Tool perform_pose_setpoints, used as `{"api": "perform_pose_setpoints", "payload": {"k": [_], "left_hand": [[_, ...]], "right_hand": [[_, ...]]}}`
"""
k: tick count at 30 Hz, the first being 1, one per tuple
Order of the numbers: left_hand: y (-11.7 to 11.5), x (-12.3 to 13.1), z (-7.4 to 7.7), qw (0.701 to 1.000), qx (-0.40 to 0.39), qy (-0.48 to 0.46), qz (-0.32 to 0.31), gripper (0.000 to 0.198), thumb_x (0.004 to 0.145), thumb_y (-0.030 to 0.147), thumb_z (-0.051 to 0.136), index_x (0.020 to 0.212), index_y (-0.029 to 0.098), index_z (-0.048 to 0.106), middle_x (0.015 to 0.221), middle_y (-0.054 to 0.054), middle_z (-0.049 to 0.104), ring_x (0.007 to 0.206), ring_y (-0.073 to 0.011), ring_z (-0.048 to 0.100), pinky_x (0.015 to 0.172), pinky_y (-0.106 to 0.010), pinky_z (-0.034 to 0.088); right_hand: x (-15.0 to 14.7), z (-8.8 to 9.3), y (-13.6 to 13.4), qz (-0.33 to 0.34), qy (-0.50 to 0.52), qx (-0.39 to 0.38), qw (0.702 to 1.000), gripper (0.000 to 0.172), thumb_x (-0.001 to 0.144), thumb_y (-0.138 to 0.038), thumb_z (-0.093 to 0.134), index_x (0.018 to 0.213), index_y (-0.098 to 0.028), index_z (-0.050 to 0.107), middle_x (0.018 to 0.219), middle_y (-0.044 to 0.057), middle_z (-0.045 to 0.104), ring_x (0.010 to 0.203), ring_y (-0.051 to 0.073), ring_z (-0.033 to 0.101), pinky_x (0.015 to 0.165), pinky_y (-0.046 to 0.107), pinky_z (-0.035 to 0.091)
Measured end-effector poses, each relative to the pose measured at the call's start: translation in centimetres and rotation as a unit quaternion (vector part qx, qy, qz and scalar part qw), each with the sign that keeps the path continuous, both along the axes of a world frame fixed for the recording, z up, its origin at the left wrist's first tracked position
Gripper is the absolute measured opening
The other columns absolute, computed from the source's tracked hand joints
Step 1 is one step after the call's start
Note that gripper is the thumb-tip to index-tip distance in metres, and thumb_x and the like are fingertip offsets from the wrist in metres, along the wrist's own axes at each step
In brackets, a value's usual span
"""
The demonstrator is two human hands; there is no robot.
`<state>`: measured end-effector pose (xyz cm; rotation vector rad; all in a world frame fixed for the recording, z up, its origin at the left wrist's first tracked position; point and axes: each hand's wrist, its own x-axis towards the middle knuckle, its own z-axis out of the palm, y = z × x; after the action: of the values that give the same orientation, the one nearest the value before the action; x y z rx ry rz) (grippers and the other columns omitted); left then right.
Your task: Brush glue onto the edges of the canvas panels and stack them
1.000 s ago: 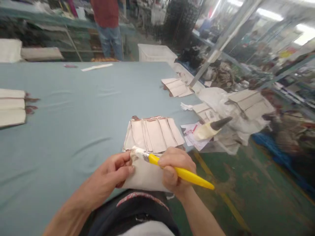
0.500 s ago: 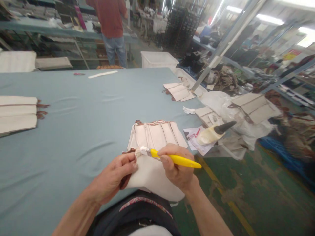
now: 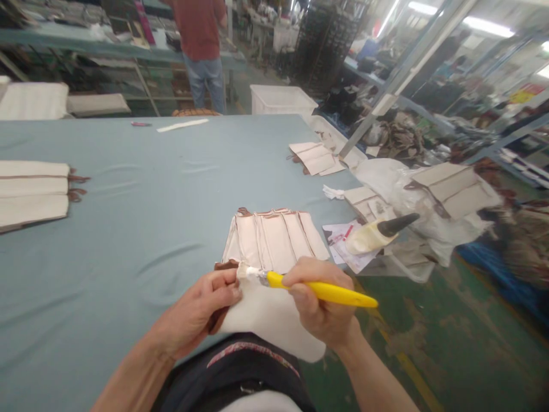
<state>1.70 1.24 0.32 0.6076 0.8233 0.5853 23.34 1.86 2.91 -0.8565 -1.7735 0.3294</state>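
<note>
My right hand [image 3: 323, 297] is closed round the yellow handle of a paintbrush [image 3: 334, 293]. White stuff coats the brush's bristles, which touch the upper left edge of a cream fabric piece [image 3: 274, 320] with brown trim. Pinching that same edge near the brush tip is my left hand [image 3: 206, 309], fingers closed on the brown and cream border. The piece hangs partly over the table's front edge, against a dark apron. Just beyond it lies a stack of cream panels [image 3: 278, 237] with brown edging.
On the right, a bottle with a black nozzle [image 3: 369, 237] rests on papers beside a plastic-covered pile [image 3: 386, 171]. More cream panels [image 3: 34, 191] lie at the left of the blue-green table [image 3: 171, 194]. A metal post [image 3: 386, 103] slants up at right. A person [image 3: 201, 51] stands beyond.
My right hand and the brush have shifted a little right and down, with the bristles still at the fabric's edge. My left hand keeps its hold. The view has turned slightly.
</note>
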Motion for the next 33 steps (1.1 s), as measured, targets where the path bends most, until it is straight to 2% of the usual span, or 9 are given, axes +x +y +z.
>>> {"api": "perform_pose_setpoints", "payload": {"k": [5, 7, 10, 13, 18, 22, 26, 30, 33], "left_hand": [[-0.3, 0.2, -0.2, 0.999, 0.011, 0.039, 0.025, 0.047, 0.070, 0.045, 0.096, 0.101, 0.013, 0.083, 0.065, 0.001, 0.061, 0.054, -0.0098, 0.045, 0.049, -0.019, 0.034], [-0.3, 0.3, -0.3, 0.998, 0.017, 0.054, 0.031, 0.047, 0.069, 0.046, 0.096, 0.099, 0.013, 0.082, 0.062, 0.003, 0.056, 0.052, -0.0081, 0.037, 0.046, -0.018, 0.026], [-0.3, 0.7, -0.2, 0.997, 0.023, 0.067, 0.034, 0.047, 0.070, 0.051, 0.094, 0.094, 0.013, 0.082, 0.064, 0.003, 0.056, 0.052, -0.0069, 0.030, 0.044, -0.020, 0.019], [-0.4, 1.1, -0.2, 0.995, 0.031, 0.081, 0.040, 0.044, 0.073, 0.052, 0.090, 0.094, 0.014, 0.081, 0.067, 0.001, 0.057, 0.053, -0.0080, 0.031, 0.045, -0.021, 0.022], [-0.9, 0.9, -1.2, 0.988, 0.065, 0.122, 0.070, 0.036, 0.077, 0.048, 0.085, 0.094, 0.016, 0.083, 0.064, 0.004, 0.050, 0.054, -0.0089, 0.028, 0.048, -0.021, 0.022], [-1.3, 0.8, -2.2, 0.976, 0.121, 0.161, 0.088, 0.029, 0.085, 0.043, 0.078, 0.100, 0.018, 0.084, 0.067, 0.003, 0.049, 0.058, -0.0111, 0.031, 0.050, -0.022, 0.027], [-1.3, 1.2, -1.9, 0.965, 0.168, 0.192, 0.061, 0.032, 0.095, 0.044, 0.073, 0.113, 0.020, 0.083, 0.068, 0.003, 0.052, 0.059, -0.0125, 0.032, 0.051, -0.024, 0.028], [-1.0, 1.9, -0.8, 0.956, 0.206, 0.197, 0.062, 0.029, 0.095, 0.047, 0.075, 0.106, 0.021, 0.084, 0.064, 0.003, 0.052, 0.059, -0.0139, 0.032, 0.055, -0.025, 0.036], [-0.7, 2.1, -0.4, 0.963, 0.194, 0.169, 0.079, 0.029, 0.093, 0.050, 0.078, 0.101, 0.023, 0.083, 0.066, 0.002, 0.060, 0.061, -0.0163, 0.043, 0.063, -0.027, 0.044]], "right_hand": [[0.6, -0.1, -0.4, -0.038, -0.018, 0.016, 0.999, 0.026, 0.113, -0.029, 0.051, 0.091, -0.024, 0.064, 0.069, -0.002, 0.072, 0.058, 0.013, 0.069, 0.058, 0.023, 0.056], [0.7, -0.1, -0.9, -0.051, -0.001, 0.022, 0.998, 0.024, 0.113, -0.030, 0.052, 0.093, -0.024, 0.065, 0.068, -0.003, 0.071, 0.057, 0.012, 0.068, 0.059, 0.023, 0.056], [0.4, -0.1, -1.6, -0.035, 0.018, 0.030, 0.999, 0.024, 0.113, -0.033, 0.052, 0.094, -0.023, 0.065, 0.066, -0.003, 0.070, 0.053, 0.011, 0.065, 0.056, 0.023, 0.055], [0.2, -0.5, -1.9, -0.025, 0.002, 0.027, 0.999, 0.024, 0.113, -0.031, 0.051, 0.094, -0.023, 0.064, 0.067, -0.003, 0.072, 0.054, 0.012, 0.067, 0.056, 0.024, 0.056], [2.0, -0.5, -2.7, -0.081, -0.031, 0.012, 0.996, 0.020, 0.111, -0.029, 0.053, 0.096, -0.025, 0.064, 0.066, -0.003, 0.074, 0.050, 0.014, 0.067, 0.052, 0.026, 0.057], [2.5, -0.3, -3.6, -0.106, -0.020, 0.018, 0.994, 0.018, 0.111, -0.030, 0.054, 0.099, -0.025, 0.065, 0.065, -0.003, 0.071, 0.047, 0.013, 0.063, 0.048, 0.026, 0.054], [0.7, -0.5, -3.5, -0.076, -0.034, 0.032, 0.996, 0.019, 0.112, -0.027, 0.050, 0.100, -0.023, 0.065, 0.066, -0.003, 0.070, 0.050, 0.012, 0.064, 0.051, 0.026, 0.053], [-1.7, -0.6, -2.5, -0.067, -0.028, 0.057, 0.996, 0.020, 0.113, -0.027, 0.048, 0.100, -0.022, 0.062, 0.065, -0.003, 0.069, 0.050, 0.012, 0.060, 0.050, 0.028, 0.050], [-2.9, -0.6, -2.0, -0.016, -0.020, 0.072, 0.997, 0.020, 0.114, -0.027, 0.046, 0.103, -0.022, 0.061, 0.067, -0.003, 0.069, 0.051, 0.012, 0.061, 0.050, 0.028, 0.051]]}}
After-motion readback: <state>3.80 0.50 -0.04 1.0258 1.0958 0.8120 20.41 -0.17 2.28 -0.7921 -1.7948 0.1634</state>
